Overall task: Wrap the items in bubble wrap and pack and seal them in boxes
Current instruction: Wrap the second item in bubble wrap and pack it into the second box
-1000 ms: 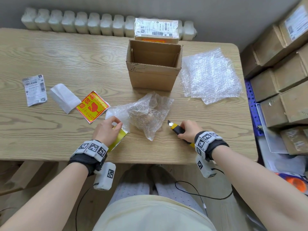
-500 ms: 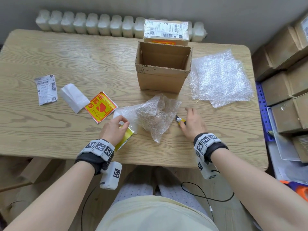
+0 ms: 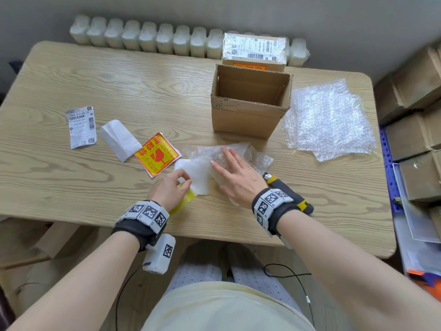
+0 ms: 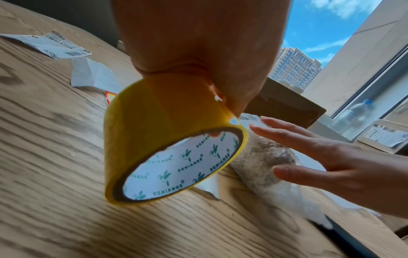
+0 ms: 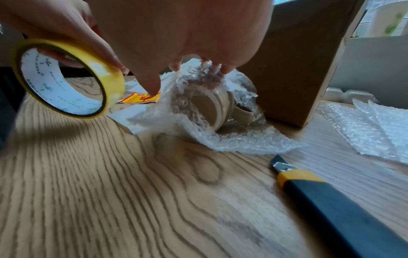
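On the pale wood-grain bench (image 3: 71, 187), going from the left: one white printed shipping label (image 3: 81, 127), one folded white paper slip (image 3: 120, 139), one red-and-yellow fragile sticker (image 3: 156, 154). The left hand (image 3: 170, 188) curls its fingers round one yellow roll of adhesive tape (image 4: 167, 139), tilted at the near edge. Just beside it, the right hand (image 3: 236, 175) lies with fingers spread and straight, pressing down on one crumpled bubble-wrap bundle (image 5: 209, 111) holding a brown item. One open brown cardboard box (image 3: 250, 103) stands behind the bundle, one sealed labelled parcel (image 3: 254, 51) behind that. One black-and-yellow utility knife (image 5: 331, 200) lies alone right of the hand. A stack of clear bubble-wrap sheets (image 3: 329, 120) lies furthest right; how many, I cannot tell.
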Available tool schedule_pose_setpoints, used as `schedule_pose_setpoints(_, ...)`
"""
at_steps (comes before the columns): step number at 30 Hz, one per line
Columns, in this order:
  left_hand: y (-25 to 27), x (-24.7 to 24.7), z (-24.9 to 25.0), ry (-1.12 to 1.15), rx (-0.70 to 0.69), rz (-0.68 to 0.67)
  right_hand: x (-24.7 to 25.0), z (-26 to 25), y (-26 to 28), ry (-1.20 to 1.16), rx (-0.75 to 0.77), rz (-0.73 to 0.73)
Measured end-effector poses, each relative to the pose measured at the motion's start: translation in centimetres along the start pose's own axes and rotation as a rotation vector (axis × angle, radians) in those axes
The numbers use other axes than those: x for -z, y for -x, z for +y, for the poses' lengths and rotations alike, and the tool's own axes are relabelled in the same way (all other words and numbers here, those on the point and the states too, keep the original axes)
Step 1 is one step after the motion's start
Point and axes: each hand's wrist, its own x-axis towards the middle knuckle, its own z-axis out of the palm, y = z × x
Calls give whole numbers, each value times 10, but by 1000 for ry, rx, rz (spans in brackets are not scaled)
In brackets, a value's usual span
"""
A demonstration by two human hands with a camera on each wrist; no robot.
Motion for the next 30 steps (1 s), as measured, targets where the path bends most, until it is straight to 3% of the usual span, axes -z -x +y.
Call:
schedule_pose_setpoints(9, -5, 16, -8, -1, -5, 86, 0, 6, 3, 34, 5, -10)
schedule_pose_setpoints(15, -7, 13, -12, -107, -130, 199, 2, 4, 4, 58, -6, -41)
schedule_pose_setpoints(19, -7, 5, -17, -112, -283, 309, 8, 5, 3, 102, 29, -66)
schedule_pose_setpoints(22, -8, -1, -22, -76, -331, 298, 4, 7, 2, 110, 77, -47)
schedule_pose_setpoints(26, -4, -12, -27, -197, -500, 319, 6, 7, 3, 9, 87, -42)
schedule_pose_setpoints(30, 5, -24, -29, -245, -468, 289, 12, 5, 10, -83, 104, 39)
